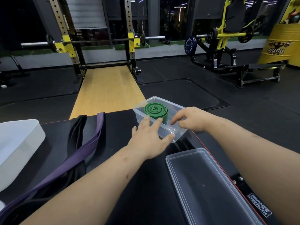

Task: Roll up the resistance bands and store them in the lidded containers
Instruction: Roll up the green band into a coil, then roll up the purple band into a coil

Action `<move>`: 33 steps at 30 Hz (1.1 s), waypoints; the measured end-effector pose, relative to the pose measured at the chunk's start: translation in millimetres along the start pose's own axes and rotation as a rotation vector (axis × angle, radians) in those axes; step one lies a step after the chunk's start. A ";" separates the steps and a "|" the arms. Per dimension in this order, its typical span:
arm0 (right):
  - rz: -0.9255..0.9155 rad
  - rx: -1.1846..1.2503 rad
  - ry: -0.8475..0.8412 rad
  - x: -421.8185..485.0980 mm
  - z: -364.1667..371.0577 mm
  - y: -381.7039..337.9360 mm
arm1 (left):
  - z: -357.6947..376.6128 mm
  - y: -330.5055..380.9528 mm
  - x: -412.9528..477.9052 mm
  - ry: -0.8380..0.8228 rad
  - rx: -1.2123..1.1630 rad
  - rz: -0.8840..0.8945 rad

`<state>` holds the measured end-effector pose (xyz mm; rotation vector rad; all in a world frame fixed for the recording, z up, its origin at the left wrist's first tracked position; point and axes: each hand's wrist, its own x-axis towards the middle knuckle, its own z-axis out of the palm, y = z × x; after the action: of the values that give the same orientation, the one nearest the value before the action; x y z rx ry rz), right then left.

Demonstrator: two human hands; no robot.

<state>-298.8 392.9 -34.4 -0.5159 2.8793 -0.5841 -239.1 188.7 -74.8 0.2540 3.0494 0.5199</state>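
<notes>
Our left hand [151, 138] lays straight, spread fingers on the box [179, 133] holding the coiled green band [155, 109], while our right hand [190, 119] hovers above, loosely curled, grasping nothing.

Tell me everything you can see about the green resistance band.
The green resistance band is a flat, rubbery-looking strip rolled into a tight spiral. It lies with the spiral face up in the far part of the lidless clear plastic container. The left hand and right hand are close; contact with it cannot be told.
</notes>
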 end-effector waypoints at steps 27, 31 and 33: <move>0.094 -0.114 0.015 -8.4 -0.9 -20.5 | 4.0 -17.2 2.5 0.089 0.039 0.131; 0.108 -0.109 0.064 -20.9 1.1 -33.9 | -16.1 -15.9 -22.5 0.065 0.086 0.126; 0.096 -0.105 0.096 -31.8 2.2 -47.4 | -31.5 -18.4 -42.5 0.067 0.122 0.110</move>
<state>-254.6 362.7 -14.6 -0.3702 3.0184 -0.4562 -202.0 154.3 -50.8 0.4187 3.1511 0.3537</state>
